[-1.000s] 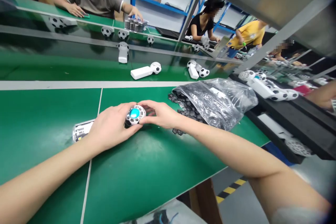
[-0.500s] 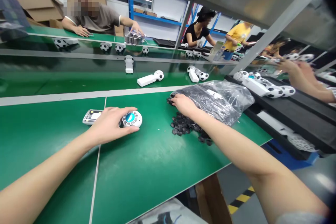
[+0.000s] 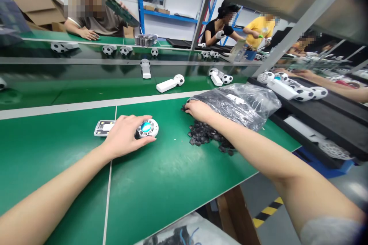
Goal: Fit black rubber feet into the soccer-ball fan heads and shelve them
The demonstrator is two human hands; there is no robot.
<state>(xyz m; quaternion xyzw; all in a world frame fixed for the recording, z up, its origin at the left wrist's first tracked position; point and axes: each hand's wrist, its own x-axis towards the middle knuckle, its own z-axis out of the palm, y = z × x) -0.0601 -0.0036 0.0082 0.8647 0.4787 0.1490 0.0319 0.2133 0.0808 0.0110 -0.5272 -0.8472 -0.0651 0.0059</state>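
On the green table (image 3: 161, 183), my left hand (image 3: 126, 134) is wrapped round a handheld device (image 3: 147, 128). Its round white head, with a blue centre, shows between thumb and fingers, and its clear-cased end sticks out on the left. My right hand (image 3: 199, 111) is at the mouth of a clear plastic bag (image 3: 247, 103) of black pieces. Its fingertips are closed on small dark pieces (image 3: 184, 108), partly hidden by the fingers. A loose pile of black pieces (image 3: 199, 134) lies beneath my right wrist.
White devices with football-patterned heads (image 3: 178, 80) lie on the conveyor (image 3: 115, 88) beyond the table. Black trays (image 3: 316, 118) with white parts stand at the right. Several people sit or stand across the line; another person's arms reach in at right.
My hands hold nearly the same places. The devices on the belt have shifted slightly in view. Across the line, a person has raised a dark green panel.
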